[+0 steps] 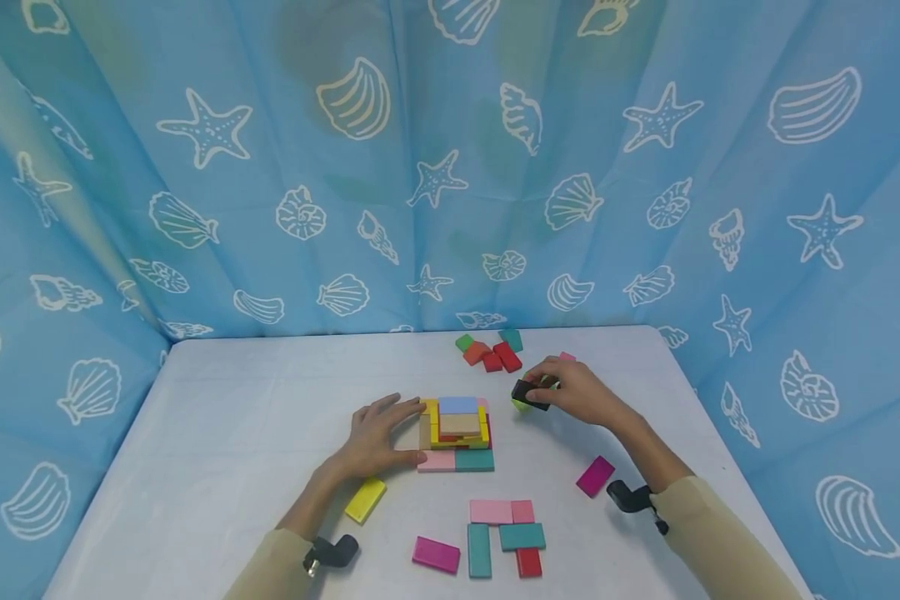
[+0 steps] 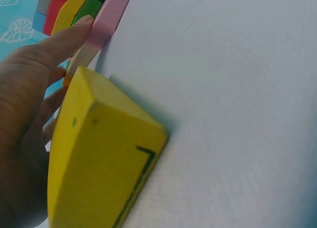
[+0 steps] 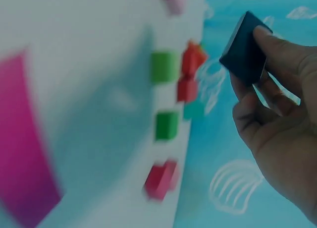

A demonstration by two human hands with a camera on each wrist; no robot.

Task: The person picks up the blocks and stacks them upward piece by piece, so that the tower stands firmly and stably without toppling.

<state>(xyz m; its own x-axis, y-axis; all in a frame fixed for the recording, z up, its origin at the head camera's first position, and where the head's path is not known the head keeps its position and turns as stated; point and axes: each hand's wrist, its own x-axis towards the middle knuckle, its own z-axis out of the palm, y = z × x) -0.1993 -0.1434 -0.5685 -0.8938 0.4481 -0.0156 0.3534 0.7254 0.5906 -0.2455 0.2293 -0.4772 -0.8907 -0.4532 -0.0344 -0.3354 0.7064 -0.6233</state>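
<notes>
Near the middle of the white table stands a stepped stack of coloured wooden blocks [image 1: 459, 423], with a blue block and a tan block on top. My left hand [image 1: 375, 437] rests against the stack's left side, fingers spread, thumb by the pink block at its front. Its thumb touches the stack's edge in the left wrist view. In the air right of the stack, my right hand [image 1: 581, 392] pinches a black block [image 3: 246, 49] between thumb and fingers. In the head view, a lime green block [image 1: 521, 406] shows just below the black one.
Red, orange, green and teal blocks [image 1: 507, 357] lie behind the stack. Up front are a yellow block [image 1: 365, 500], magenta blocks [image 1: 437, 554] on both sides, and a group of pink, teal and red blocks [image 1: 479, 550]. A blue shell-patterned curtain [image 1: 420, 225] encloses the table [image 1: 232, 433].
</notes>
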